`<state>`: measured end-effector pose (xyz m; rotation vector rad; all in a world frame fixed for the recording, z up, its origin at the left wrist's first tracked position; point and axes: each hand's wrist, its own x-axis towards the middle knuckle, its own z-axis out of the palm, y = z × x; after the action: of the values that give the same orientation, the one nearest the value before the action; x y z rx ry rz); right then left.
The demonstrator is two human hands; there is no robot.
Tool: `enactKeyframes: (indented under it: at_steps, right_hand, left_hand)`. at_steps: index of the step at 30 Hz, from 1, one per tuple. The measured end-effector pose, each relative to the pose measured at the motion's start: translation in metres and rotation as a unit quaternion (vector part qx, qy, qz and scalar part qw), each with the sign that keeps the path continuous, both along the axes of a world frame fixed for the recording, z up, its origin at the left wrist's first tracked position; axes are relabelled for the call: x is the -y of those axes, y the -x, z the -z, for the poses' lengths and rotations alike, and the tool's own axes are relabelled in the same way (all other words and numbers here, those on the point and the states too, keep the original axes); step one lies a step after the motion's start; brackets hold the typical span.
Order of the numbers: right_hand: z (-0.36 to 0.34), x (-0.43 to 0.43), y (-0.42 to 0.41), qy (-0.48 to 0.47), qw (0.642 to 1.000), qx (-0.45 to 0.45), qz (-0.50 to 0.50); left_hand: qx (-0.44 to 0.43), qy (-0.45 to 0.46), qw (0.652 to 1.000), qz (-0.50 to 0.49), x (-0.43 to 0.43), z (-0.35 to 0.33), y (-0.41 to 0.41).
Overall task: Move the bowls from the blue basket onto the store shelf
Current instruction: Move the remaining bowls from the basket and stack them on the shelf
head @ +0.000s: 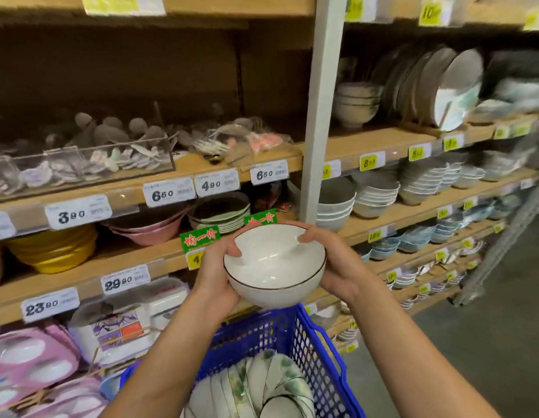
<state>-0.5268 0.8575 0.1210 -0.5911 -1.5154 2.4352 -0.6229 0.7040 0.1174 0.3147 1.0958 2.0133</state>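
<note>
A white bowl (274,263) with a thin dark rim is held up in front of the shelves, above the blue basket (295,336). My left hand (217,276) grips its left side, thumb over the rim. My right hand (334,260) grips the right side, thumb hooked inside the rim. It may be a stack of two bowls; a second rim line shows below. In the basket lie several more bowls (262,384) on their sides, white with green leaf patterns. The wooden store shelf (126,257) runs just behind the held bowl.
Yellow dishes (57,248), pink bowls (147,227) and stacked plates (223,212) sit on the shelf behind. A white upright post (319,116) divides the shelving. White and blue bowl stacks (376,194) fill the right shelves. Pink trays (30,360) lie at lower left. Grey floor lies right.
</note>
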Motion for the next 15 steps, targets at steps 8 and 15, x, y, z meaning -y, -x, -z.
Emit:
enactKeyframes:
  at_steps: [8, 15]
  right_hand:
    - [-0.029, -0.071, -0.053, 0.036, 0.995, -0.029, 0.088]
    - [-0.073, -0.174, -0.106, -0.007, 0.992, -0.036, 0.121]
  left_hand:
    - [0.004, 0.027, 1.000, 0.012, -0.087, -0.041, -0.046]
    - [-0.008, 0.045, 0.998, -0.035, -0.189, -0.082, -0.106]
